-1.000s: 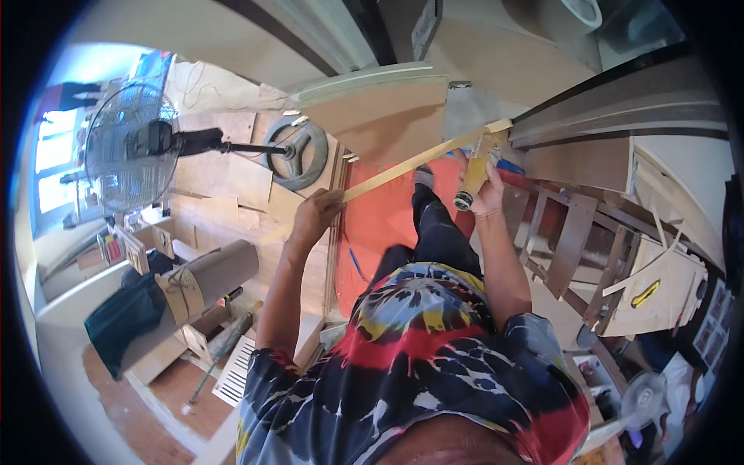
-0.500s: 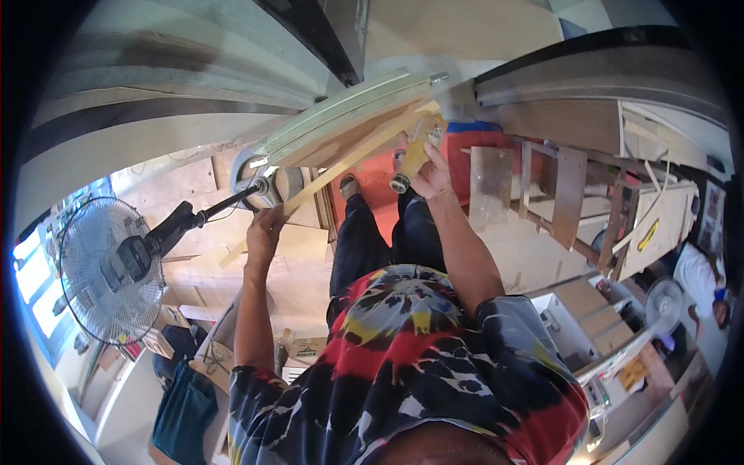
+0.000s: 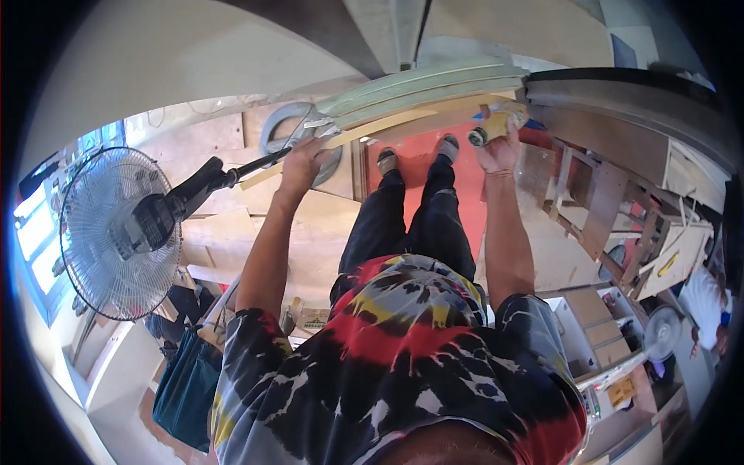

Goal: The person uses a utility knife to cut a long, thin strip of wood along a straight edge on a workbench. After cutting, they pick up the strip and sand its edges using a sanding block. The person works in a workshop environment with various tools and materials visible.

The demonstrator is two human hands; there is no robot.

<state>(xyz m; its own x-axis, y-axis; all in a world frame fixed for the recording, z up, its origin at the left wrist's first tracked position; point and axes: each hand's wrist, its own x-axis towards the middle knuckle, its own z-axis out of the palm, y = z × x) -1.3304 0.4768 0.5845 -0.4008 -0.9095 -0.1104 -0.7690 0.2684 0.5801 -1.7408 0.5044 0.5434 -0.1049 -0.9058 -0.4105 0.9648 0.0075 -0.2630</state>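
My left hand (image 3: 304, 161) is closed on a long, thin, pale wooden strip (image 3: 380, 125). The strip slants from beyond that hand up along the near side of a pale greenish panel stack (image 3: 422, 84). In my right hand (image 3: 500, 149) is a clear bottle with yellowish contents (image 3: 498, 124). The bottle's dark-rimmed mouth points toward me and a little left. It is held close to the strip's far right end; whether they touch I cannot tell.
A standing fan (image 3: 120, 232) is at the left, its pole reaching toward a round grey base (image 3: 291, 136) by my left hand. Red sheeting (image 3: 422, 182) lies under my feet. Wooden frames (image 3: 593, 201) stand at the right. A person in white (image 3: 704, 302) is at the far right.
Both hands have moved farther out and to the right in the view, the right one carrying the bottle along the strip's right end. The whole view has shifted, and my feet appear farther right.
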